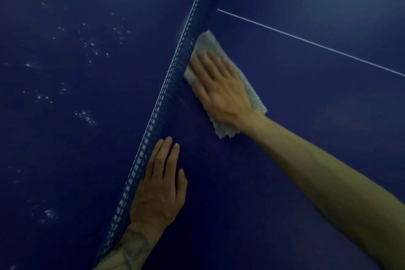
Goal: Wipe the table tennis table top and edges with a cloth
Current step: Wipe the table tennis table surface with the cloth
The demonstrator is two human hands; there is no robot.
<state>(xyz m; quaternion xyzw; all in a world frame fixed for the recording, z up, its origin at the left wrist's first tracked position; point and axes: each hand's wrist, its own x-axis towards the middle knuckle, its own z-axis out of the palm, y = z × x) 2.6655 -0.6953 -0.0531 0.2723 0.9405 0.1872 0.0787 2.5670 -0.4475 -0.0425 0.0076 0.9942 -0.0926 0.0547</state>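
Note:
A pale fluffy cloth [207, 42] lies flat on the blue table tennis table top [295, 116], its left edge against the net [175, 72]. My right hand [219, 87] presses on the cloth with straight, spread fingers pointing up along the net. My left hand [161, 184] rests flat on the table right of the net, lower down, its fingers straight and its outer side touching the mesh.
The blue net runs diagonally from bottom left to top centre. White dusty specks [87, 116] dot the table half left of the net. A thin white centre line [306, 39] crosses both halves at the top.

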